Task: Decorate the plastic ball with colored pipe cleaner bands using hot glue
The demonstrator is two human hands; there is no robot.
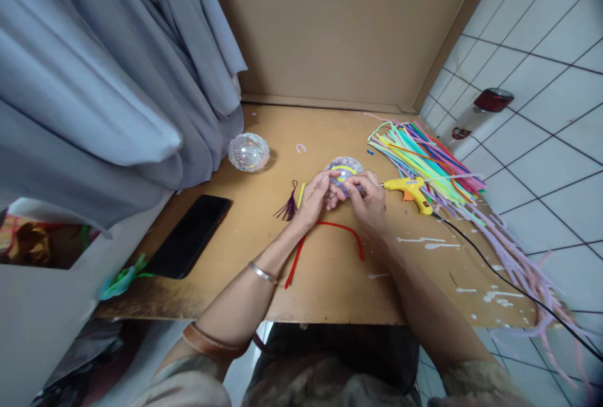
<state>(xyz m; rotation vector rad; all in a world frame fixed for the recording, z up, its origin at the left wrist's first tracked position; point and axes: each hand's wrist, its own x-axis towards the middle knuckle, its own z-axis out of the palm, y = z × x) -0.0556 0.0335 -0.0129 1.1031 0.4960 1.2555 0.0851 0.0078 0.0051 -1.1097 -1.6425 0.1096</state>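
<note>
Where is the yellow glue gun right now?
In the head view, the yellow glue gun lies right of the right hand, beside the multicoloured fuzzy pipe cleaners near the white tiled wall.

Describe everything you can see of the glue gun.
The glue gun has a glossy yellow body, apparently plastic, with an orange trigger and a small red part near the handle's end. It lies on its side on the wooden-looking table, nozzle pointing toward the right hand, which doesn't grip it. A pale stick juts from its back over the fuzzy coloured stems. A black cord leaves the handle. Whether it is hot, I can't tell.
</note>
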